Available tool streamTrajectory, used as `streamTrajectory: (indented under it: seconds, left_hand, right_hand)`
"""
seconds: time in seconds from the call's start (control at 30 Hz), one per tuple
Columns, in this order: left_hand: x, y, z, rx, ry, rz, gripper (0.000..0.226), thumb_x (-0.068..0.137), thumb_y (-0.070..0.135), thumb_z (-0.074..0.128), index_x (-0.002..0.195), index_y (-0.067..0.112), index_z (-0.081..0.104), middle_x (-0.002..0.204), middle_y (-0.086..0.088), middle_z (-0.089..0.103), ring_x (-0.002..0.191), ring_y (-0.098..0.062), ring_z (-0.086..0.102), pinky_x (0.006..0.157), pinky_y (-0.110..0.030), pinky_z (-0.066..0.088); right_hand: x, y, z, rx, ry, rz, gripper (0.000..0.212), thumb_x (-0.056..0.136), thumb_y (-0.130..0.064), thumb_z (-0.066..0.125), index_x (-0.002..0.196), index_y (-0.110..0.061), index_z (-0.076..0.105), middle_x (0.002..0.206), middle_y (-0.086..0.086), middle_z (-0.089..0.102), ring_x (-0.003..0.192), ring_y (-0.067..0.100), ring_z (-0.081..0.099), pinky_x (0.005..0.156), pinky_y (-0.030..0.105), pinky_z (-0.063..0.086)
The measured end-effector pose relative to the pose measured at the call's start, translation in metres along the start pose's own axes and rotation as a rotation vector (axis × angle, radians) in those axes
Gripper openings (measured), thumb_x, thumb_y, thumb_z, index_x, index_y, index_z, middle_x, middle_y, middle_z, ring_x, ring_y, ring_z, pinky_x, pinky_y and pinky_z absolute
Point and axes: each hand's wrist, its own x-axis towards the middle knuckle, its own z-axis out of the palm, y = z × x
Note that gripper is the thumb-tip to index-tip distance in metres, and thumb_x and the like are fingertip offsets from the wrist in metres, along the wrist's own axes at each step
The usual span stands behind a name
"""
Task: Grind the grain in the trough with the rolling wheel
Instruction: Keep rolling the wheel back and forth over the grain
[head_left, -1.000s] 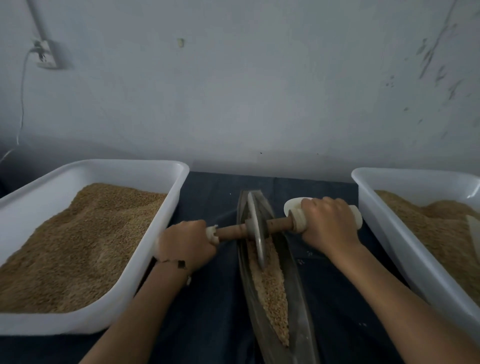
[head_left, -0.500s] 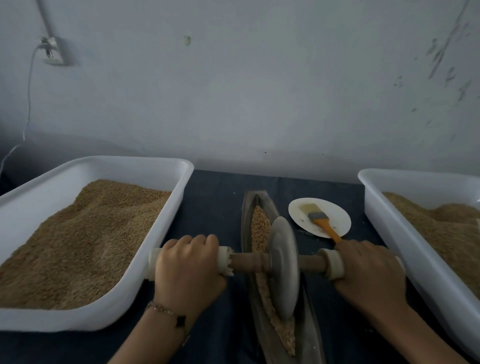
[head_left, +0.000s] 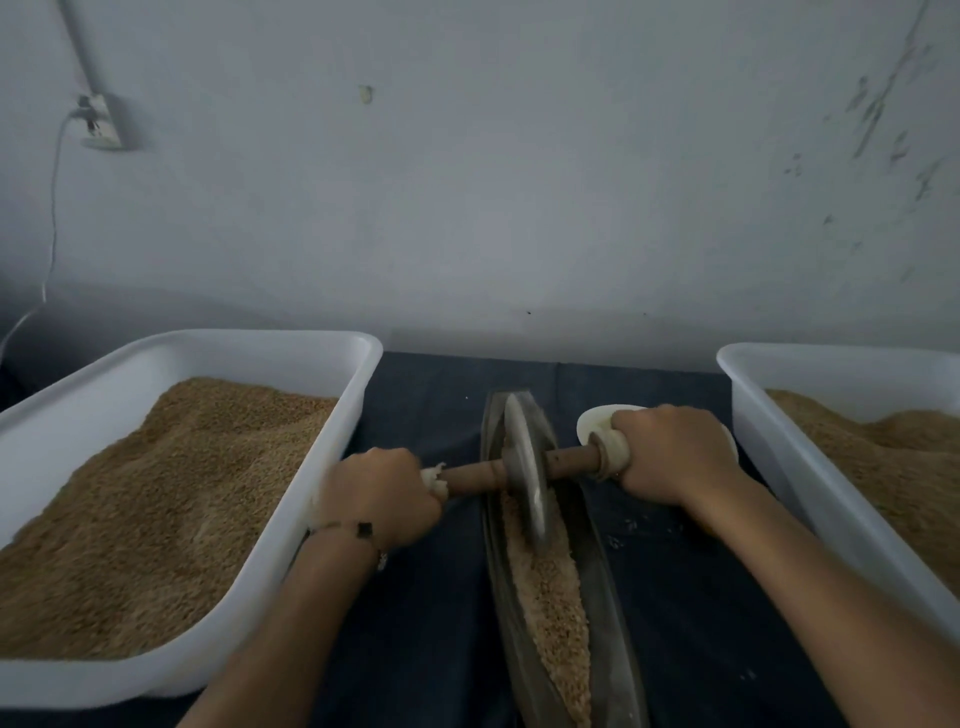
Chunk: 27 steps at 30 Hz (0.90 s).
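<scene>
A narrow boat-shaped metal trough (head_left: 602, 582) lies lengthwise on the dark cloth, with a strip of tan grain (head_left: 550, 603) along its near half. A grey disc wheel (head_left: 524, 467) on a brown wooden axle stands in the trough's far part. My left hand (head_left: 376, 501) grips the axle's left white-capped handle. My right hand (head_left: 672, 457) grips the right white-capped handle, slightly farther away, so the axle sits skewed.
A white tub (head_left: 270, 561) heaped with grain stands at the left, another white tub (head_left: 831, 514) with grain at the right. A white plate (head_left: 592, 421) peeks out behind my right hand. A wall with a socket (head_left: 101, 122) and cable rises behind.
The wheel has rolled from the trough's middle back to its far end, uncovering the grain in the near half. My right hand now hides the plate and brush.
</scene>
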Motion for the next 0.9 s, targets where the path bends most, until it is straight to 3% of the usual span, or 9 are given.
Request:
streamTrajectory:
  seconds: [0.07, 0.17, 0.27, 0.4, 0.5, 0.57, 0.63, 0.77, 0.9]
  left_hand:
    - [-0.02, -0.002, 0.008, 0.007, 0.155, 0.036, 0.028, 0.078, 0.048, 0.057, 0.064, 0.026, 0.048, 0.063, 0.01, 0.054, 0.057, -0.01, 0.052, 0.05, -0.024, 0.035]
    - [-0.048, 0.003, 0.008, -0.012, 0.366, 0.19, 0.036, 0.049, 0.024, 0.083, 0.054, 0.017, 0.049, 0.048, 0.001, 0.049, 0.041, -0.018, 0.047, 0.044, -0.025, 0.035]
    - [-0.059, 0.015, -0.004, 0.005, 0.409, 0.235, 0.038, 0.04, 0.021, 0.087, 0.056, 0.014, 0.053, 0.05, -0.002, 0.052, 0.044, -0.021, 0.05, 0.047, -0.03, 0.041]
    - [-0.067, 0.039, -0.02, 0.112, 0.284, 0.305, 0.02, 0.074, 0.035, 0.067, 0.086, 0.024, 0.055, 0.083, 0.008, 0.06, 0.076, -0.013, 0.057, 0.072, -0.027, 0.04]
    - [-0.074, 0.041, -0.019, 0.069, 0.258, 0.369, 0.028, 0.059, 0.035, 0.078, 0.074, 0.024, 0.058, 0.068, 0.007, 0.06, 0.061, -0.012, 0.056, 0.06, -0.027, 0.042]
    - [-0.073, 0.036, -0.021, 0.087, 0.234, 0.37, 0.027, 0.064, 0.041, 0.073, 0.076, 0.027, 0.053, 0.071, 0.01, 0.058, 0.063, -0.009, 0.054, 0.061, -0.025, 0.039]
    - [-0.062, 0.032, -0.02, 0.119, 0.188, 0.359, 0.021, 0.078, 0.046, 0.057, 0.081, 0.03, 0.043, 0.075, 0.013, 0.051, 0.068, -0.006, 0.048, 0.065, -0.022, 0.035]
    - [-0.025, 0.029, -0.017, 0.083, -0.034, 0.286, 0.024, 0.082, 0.048, 0.05, 0.07, 0.027, 0.049, 0.066, 0.011, 0.052, 0.061, -0.004, 0.05, 0.058, -0.022, 0.04]
    - [0.018, 0.026, -0.025, -0.024, -0.341, 0.209, 0.022, 0.076, 0.04, 0.058, 0.069, 0.02, 0.063, 0.067, 0.005, 0.062, 0.065, -0.011, 0.06, 0.066, -0.026, 0.051]
  right_hand:
    - [-0.016, -0.007, 0.005, -0.025, 0.218, -0.069, 0.023, 0.061, -0.026, 0.07, 0.068, -0.024, 0.048, 0.058, -0.008, 0.046, 0.054, 0.02, 0.045, 0.053, 0.028, 0.033]
    - [-0.05, -0.01, 0.017, 0.05, 0.456, -0.05, 0.019, 0.063, -0.023, 0.073, 0.073, -0.01, 0.064, 0.06, 0.005, 0.059, 0.053, 0.027, 0.054, 0.052, 0.033, 0.04]
    - [-0.072, -0.009, 0.019, 0.052, 0.432, -0.047, 0.033, 0.048, -0.015, 0.086, 0.068, -0.012, 0.06, 0.058, 0.003, 0.057, 0.049, 0.024, 0.054, 0.048, 0.033, 0.04]
    - [-0.086, -0.028, 0.007, 0.093, 0.391, -0.157, 0.044, 0.035, -0.013, 0.088, 0.062, -0.019, 0.054, 0.053, -0.001, 0.056, 0.045, 0.016, 0.052, 0.042, 0.027, 0.036]
    - [-0.095, -0.028, 0.005, 0.117, 0.372, -0.201, 0.041, 0.036, -0.016, 0.087, 0.06, -0.021, 0.054, 0.052, -0.003, 0.054, 0.044, 0.012, 0.051, 0.041, 0.023, 0.033]
    - [-0.096, -0.025, 0.005, 0.115, 0.349, -0.213, 0.04, 0.036, -0.019, 0.086, 0.058, -0.023, 0.052, 0.049, -0.006, 0.051, 0.041, 0.01, 0.047, 0.04, 0.018, 0.024]
    - [-0.087, -0.026, -0.001, 0.104, 0.297, -0.213, 0.038, 0.043, -0.025, 0.083, 0.059, -0.025, 0.048, 0.049, -0.009, 0.047, 0.041, 0.01, 0.044, 0.042, 0.015, 0.016]
    - [-0.044, -0.023, -0.007, 0.135, -0.137, -0.14, 0.014, 0.075, -0.04, 0.056, 0.078, -0.03, 0.047, 0.068, -0.011, 0.045, 0.071, 0.017, 0.053, 0.056, 0.027, 0.033]
    - [0.01, -0.021, -0.008, 0.174, -0.433, -0.117, 0.008, 0.07, -0.027, 0.058, 0.074, -0.024, 0.063, 0.071, -0.004, 0.062, 0.069, 0.016, 0.06, 0.054, 0.028, 0.043]
